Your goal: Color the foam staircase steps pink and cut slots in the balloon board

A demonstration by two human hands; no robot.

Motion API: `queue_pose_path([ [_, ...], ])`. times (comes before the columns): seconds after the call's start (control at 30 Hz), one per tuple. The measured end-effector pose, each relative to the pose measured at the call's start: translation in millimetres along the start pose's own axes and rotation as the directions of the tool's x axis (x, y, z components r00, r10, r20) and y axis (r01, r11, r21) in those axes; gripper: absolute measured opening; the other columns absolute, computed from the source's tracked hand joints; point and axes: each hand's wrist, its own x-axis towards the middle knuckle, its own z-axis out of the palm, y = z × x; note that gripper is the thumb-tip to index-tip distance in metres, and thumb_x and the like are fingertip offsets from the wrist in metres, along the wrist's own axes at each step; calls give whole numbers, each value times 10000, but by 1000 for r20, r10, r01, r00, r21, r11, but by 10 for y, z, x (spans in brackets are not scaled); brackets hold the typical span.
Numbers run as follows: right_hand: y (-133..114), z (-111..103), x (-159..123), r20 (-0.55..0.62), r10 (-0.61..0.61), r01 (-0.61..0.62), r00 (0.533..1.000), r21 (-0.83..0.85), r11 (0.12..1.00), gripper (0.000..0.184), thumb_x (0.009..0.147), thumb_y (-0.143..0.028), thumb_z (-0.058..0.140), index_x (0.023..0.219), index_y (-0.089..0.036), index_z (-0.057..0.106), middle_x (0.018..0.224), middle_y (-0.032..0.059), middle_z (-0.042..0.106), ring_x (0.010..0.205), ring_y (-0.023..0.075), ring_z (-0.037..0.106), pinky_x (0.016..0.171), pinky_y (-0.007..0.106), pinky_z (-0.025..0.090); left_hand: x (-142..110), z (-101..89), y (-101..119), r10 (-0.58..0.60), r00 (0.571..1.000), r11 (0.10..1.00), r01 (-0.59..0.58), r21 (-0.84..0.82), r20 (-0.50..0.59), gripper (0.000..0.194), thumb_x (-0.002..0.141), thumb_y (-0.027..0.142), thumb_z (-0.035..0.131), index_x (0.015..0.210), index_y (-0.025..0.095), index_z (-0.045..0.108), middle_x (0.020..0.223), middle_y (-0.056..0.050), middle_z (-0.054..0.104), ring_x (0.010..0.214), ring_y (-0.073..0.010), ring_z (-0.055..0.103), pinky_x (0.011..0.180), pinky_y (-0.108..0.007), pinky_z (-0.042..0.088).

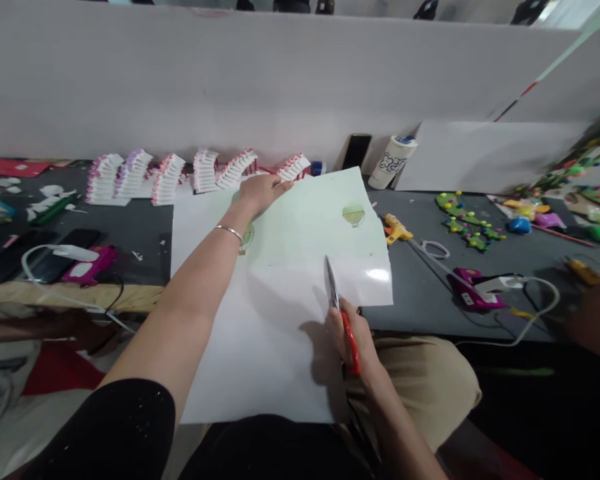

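A large pale sheet (290, 227), light green with hot-air balloon prints on its far part and plain white nearer me, lies over the table edge and reaches down to my lap. My left hand (260, 193) rests on the sheet near its far edge, fingers stretched out and partly hidden from view. In my right hand (366, 343) are red-handled scissors (333, 283), gripped by the handles. Their blades look closed and point away from me, the tip over the boundary between the green and white parts. Whether they touch the sheet I cannot tell.
Fanned white strips with red and purple tips (165, 179) line the back of the table. A white bottle (393, 162) and a phone (356, 151) lean there. To the right are a yellow glue gun (396, 229) and a magenta power block (473, 289). Another person's arm (597, 317) shows far right.
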Motion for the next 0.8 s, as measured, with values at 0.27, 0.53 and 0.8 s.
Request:
queue_pose_path([
  [0.27,-80,-27,-5,-16,56,-56,998,-45,997,455,873,-631,329,696,-244,491,525,7,534,484,165,489,504,268,375,9,24,1,-8,1000,1000,8,-21,-4,479,889,642,426,680,221,523,626,-16,505,688,-196,491,610,-313,229],
  [0.53,-75,-82,-5,40,80,-80,996,-19,997,506,851,-690,350,782,-231,552,562,25,575,525,187,539,533,282,418,-6,-29,14,-1,1000,1000,1,12,10,475,903,634,402,713,222,543,642,-19,524,714,-200,507,617,-310,252],
  [0.8,-5,-299,-200,175,10,-21,985,63,998,407,938,-566,378,881,-216,579,676,22,628,584,170,566,566,287,482,-29,-70,0,-17,1000,1000,17,20,22,477,903,639,418,719,229,577,665,-38,570,737,-221,534,639,-324,288],
])
